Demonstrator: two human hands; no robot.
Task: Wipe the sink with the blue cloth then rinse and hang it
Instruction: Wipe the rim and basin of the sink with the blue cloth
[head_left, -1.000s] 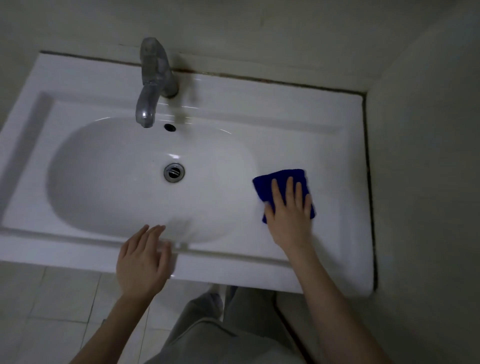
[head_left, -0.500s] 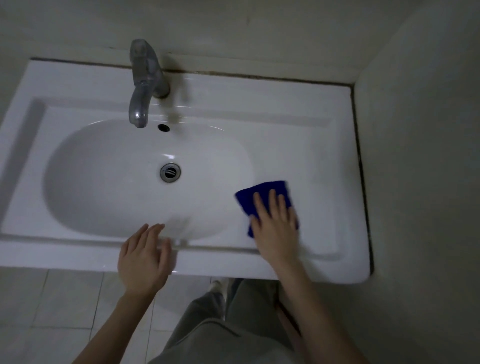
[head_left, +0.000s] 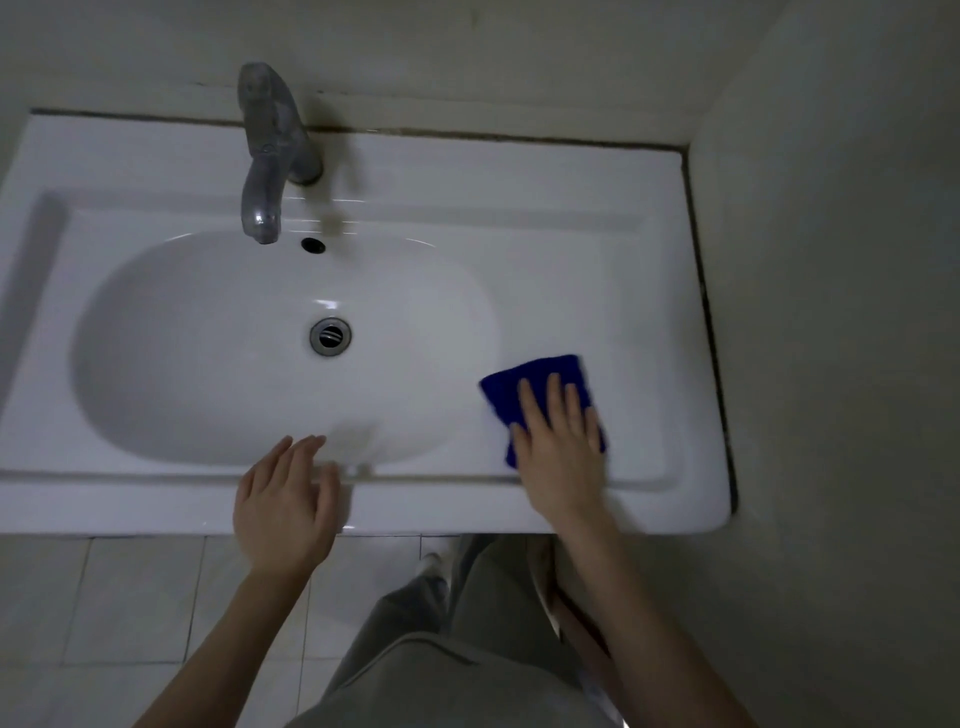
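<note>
Blue cloth (head_left: 540, 387): folded pad, lying flat on the white sink's (head_left: 597, 249) ledge at right of centre in the frame, just beside the right rim of the basin and short of the front lip. Right hand (head_left: 558, 441): palm down on the cloth, fingers spread and extended, pressing it to the ledge; not closed around it. Change noted: half a second earlier the cloth sits further left and lower, at the basin's edge; a second earlier it sits further right again, so the pad is travelling side to side over the same strip. Judgement: wiping stroke in progress on the right ledge; basin interior, rinse and hanging appear not yet done. Left hand (head_left: 283, 512): open, fingers loosely together, empty, resting at the front rim at lower centre, position unchanged across the three views. Surface: glossy white ceramic, smooth, likely low in friction for the cloth; wet or dry cannot be told. Drain (head_left: 330, 336): centre of basin, open. Tap (head_left: 267, 156): upper left, dull metal, no water running. Room: plain wall (head_left: 831, 312) close at right, dark grout line along the sink's edges, pale tiled floor (head_left: 130, 597) at lower left; light dim.
</note>
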